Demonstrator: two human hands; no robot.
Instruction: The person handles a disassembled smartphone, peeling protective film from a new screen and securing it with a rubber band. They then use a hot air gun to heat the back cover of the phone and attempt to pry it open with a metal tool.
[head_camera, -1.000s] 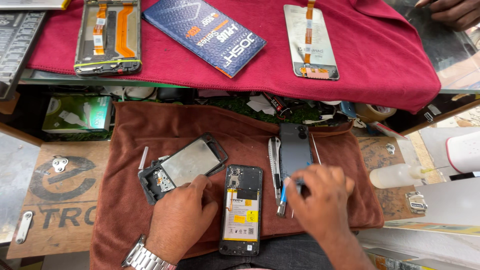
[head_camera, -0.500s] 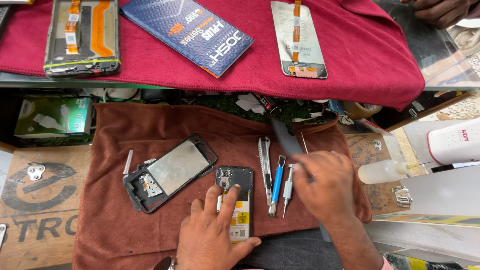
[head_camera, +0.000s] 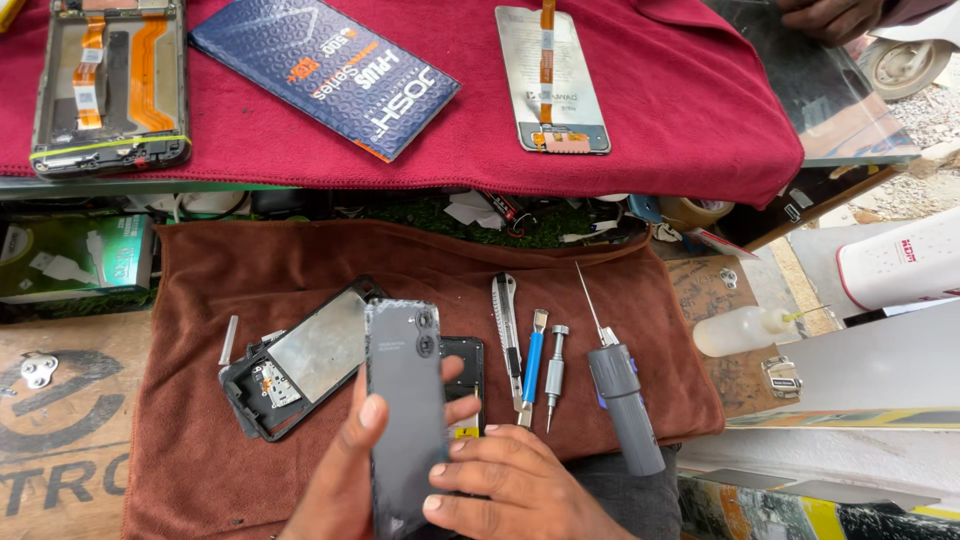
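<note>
Both hands hold a dark grey phone back cover (head_camera: 405, 400) upright over the brown cloth (head_camera: 620, 300). My left hand (head_camera: 340, 480) grips its left edge with the thumb on the face. My right hand (head_camera: 510, 490) pinches its lower right edge. Behind the cover lies an opened phone body (head_camera: 468, 375), partly hidden. A phone frame with a shiny plate (head_camera: 300, 358) rests to the left on the cloth.
To the right on the cloth lie a utility knife (head_camera: 506, 335), a blue tool (head_camera: 533, 365), a small screwdriver (head_camera: 555, 370) and a grey electric screwdriver (head_camera: 622, 395). A squeeze bottle (head_camera: 740, 330) stands further right. A red cloth (head_camera: 660, 120) above carries phone parts and a blue box (head_camera: 325, 70).
My right hand left the tools, and the grey driver now lies on the cloth. Both hands now hold the grey back cover above the opened phone.
</note>
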